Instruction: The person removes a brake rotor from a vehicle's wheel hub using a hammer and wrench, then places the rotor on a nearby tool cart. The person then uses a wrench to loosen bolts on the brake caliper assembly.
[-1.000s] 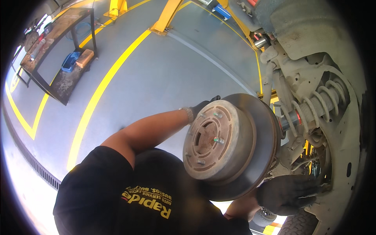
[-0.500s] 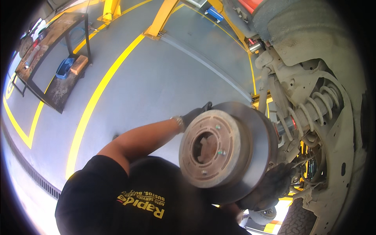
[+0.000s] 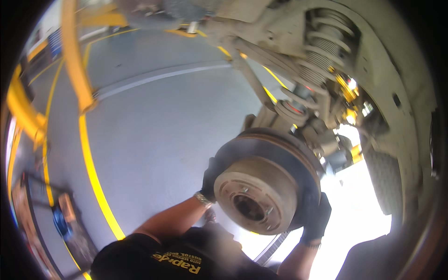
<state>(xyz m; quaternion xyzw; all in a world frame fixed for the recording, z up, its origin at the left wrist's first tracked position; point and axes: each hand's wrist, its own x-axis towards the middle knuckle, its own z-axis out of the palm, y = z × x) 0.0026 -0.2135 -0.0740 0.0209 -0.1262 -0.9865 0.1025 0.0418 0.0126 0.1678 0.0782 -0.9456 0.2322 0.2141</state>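
A worn brake disc (image 3: pixel 278 176) with a deep rusty drum-shaped centre faces me at the end of the axle, below the coil spring. Small shiny stud ends show in some holes around its central opening. My left hand (image 3: pixel 209 179), in a black glove, grips the disc's left edge, with the fingers partly hidden behind it. On the opposite edge my right hand (image 3: pixel 318 215), gloved as well, holds the lower right rim; its fingertips are out of sight. Whether the disc sits fully against the hub behind it cannot be seen.
A coil spring and shock absorber (image 3: pixel 322 56) rise above the disc inside the raised vehicle's wheel arch (image 3: pixel 396 70). Yellow lift posts (image 3: pixel 74 60) stand at left. A work cart (image 3: pixel 35 219) with a blue container is at lower left. A tyre (image 3: pixel 382 172) shows at right.
My view has swung right and closer to the wheel arch. My right hand has come from the disc's underside to its right edge; my left has shifted lower along the left edge.
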